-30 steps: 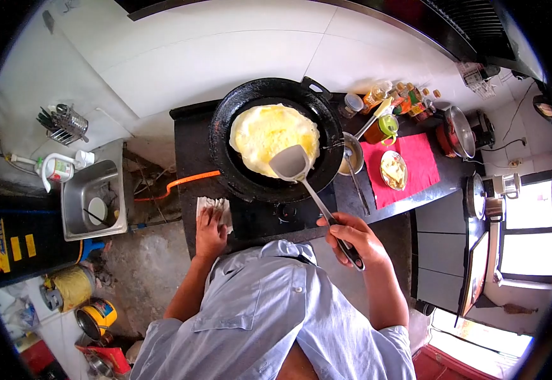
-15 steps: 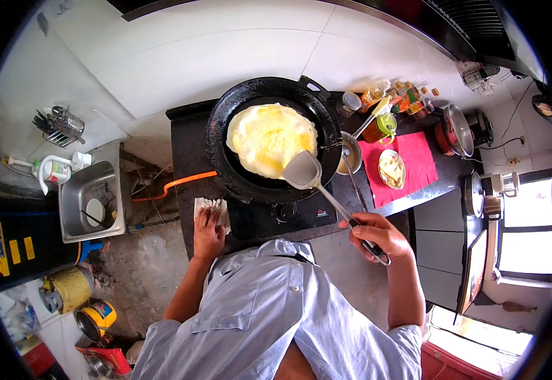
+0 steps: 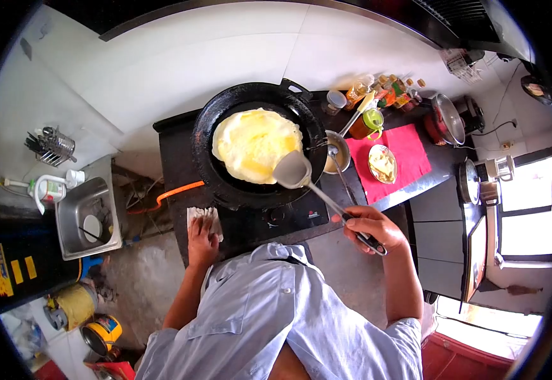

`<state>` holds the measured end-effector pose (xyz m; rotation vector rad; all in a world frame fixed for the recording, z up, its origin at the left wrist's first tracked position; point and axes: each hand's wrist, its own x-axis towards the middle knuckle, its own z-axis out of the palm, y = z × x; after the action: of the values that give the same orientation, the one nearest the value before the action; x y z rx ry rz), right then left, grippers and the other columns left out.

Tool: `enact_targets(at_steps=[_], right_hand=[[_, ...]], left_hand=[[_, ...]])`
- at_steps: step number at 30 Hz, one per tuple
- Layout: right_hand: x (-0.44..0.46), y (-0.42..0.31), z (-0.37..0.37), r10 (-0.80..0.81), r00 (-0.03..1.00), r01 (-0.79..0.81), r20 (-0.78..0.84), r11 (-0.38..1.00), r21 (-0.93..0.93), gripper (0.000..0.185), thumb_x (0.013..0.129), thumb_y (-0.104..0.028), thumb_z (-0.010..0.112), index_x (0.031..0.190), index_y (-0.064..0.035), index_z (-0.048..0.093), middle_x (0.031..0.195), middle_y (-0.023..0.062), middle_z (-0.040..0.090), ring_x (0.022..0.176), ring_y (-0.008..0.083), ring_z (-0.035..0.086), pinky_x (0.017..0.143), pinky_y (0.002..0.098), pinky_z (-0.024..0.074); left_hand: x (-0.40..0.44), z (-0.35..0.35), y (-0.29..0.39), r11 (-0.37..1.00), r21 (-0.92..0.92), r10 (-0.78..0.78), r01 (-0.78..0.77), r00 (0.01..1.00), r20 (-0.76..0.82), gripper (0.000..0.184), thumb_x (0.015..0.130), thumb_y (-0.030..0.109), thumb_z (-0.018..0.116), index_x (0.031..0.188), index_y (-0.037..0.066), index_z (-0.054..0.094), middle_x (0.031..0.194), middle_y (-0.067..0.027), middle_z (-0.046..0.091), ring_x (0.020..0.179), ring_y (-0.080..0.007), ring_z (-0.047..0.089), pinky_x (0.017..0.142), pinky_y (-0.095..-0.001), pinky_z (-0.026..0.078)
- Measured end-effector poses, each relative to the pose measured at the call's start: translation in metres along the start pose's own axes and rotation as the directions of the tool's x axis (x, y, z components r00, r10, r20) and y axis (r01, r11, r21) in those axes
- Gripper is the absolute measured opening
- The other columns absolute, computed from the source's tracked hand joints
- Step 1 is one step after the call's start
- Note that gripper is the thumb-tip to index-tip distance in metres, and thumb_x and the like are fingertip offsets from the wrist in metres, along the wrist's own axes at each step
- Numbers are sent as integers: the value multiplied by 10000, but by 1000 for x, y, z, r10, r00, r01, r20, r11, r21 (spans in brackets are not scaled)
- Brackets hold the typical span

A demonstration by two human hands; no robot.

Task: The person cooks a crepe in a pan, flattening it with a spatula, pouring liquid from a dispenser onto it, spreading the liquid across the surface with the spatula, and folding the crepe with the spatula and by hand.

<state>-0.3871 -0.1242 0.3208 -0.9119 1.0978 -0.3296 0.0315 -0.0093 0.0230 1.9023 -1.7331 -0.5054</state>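
My right hand (image 3: 372,230) is closed around the dark handle of a metal spatula (image 3: 292,170). The spatula's blade lies over the lower right edge of a round, pale yellow egg pancake (image 3: 257,144). That pancake rests inside a large black wok (image 3: 205,158) on the stove. My left hand (image 3: 202,244) lies with fingers spread on a folded whitish cloth (image 3: 211,216) at the counter's front edge, left of the stove knob.
Right of the wok are a small pot (image 3: 337,166) with a ladle, a plate of food (image 3: 382,163) on a red cloth (image 3: 411,152), and several bottles and jars. A sink (image 3: 112,233) stands at the left, near an orange hose (image 3: 181,189).
The spatula blade has shifted from over the pancake to its lower right edge, and my right hand has moved right with it. The whole view has turned slightly. My left hand stays on the cloth.
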Motion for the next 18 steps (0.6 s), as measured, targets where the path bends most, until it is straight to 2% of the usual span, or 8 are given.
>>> enact_targets(at_steps=[2, 3, 6, 8, 13, 18], right_hand=[[-1, -6, -3, -41, 997, 42, -61, 999, 18, 406, 992, -215, 602, 1282, 68, 617, 711, 63, 603, 448, 102, 504, 400, 257, 375], [5, -4, -4, -93, 993, 95, -68, 995, 33, 400, 996, -183, 569, 1296, 77, 617, 736, 75, 623, 419, 102, 502, 359, 248, 366], [33, -8, 2, -121, 992, 123, -31, 989, 82, 417, 1000, -211, 573, 1299, 79, 600, 718, 72, 604, 420, 113, 486, 378, 272, 352], [56, -9, 16, -122, 992, 121, -16, 955, 270, 403, 1024, -212, 567, 1298, 82, 598, 766, 91, 613, 401, 121, 472, 344, 277, 338], [121, -2, 18, -200, 979, 164, 32, 873, 459, 354, 1040, -209, 574, 1259, 64, 624, 800, 82, 607, 428, 131, 476, 366, 273, 362], [129, 0, 11, -163, 987, 147, -15, 839, 523, 355, 1046, -209, 555, 1265, 67, 598, 810, 92, 597, 440, 141, 472, 376, 278, 364]], left_hand=[[1, 2, -1, 1000, 22, 15, -15, 1000, -12, 522, 860, 108, 700, 1369, 34, 611, 1468, -263, 524, 1423, -487, 424, 1205, -527, 350], [1, 2, -1, 999, 31, 20, -20, 1000, -15, 519, 859, 107, 700, 1366, 35, 612, 1466, -263, 525, 1421, -488, 426, 1204, -527, 351], [1, 2, 1, 999, 45, 27, -26, 999, -16, 514, 857, 106, 702, 1358, 36, 615, 1464, -262, 527, 1417, -492, 427, 1202, -530, 354], [1, 1, 1, 999, 39, 15, -14, 1000, -16, 513, 857, 109, 705, 1356, 37, 614, 1465, -260, 526, 1418, -494, 425, 1200, -533, 356], [2, 1, 0, 1000, 18, 3, -3, 1000, 6, 529, 857, 120, 711, 1369, 43, 603, 1478, -247, 519, 1428, -490, 416, 1203, -524, 360], [1, 1, -2, 1000, 13, -24, 24, 999, 34, 531, 863, 132, 715, 1374, 45, 601, 1483, -243, 514, 1428, -485, 417, 1205, -519, 361]])
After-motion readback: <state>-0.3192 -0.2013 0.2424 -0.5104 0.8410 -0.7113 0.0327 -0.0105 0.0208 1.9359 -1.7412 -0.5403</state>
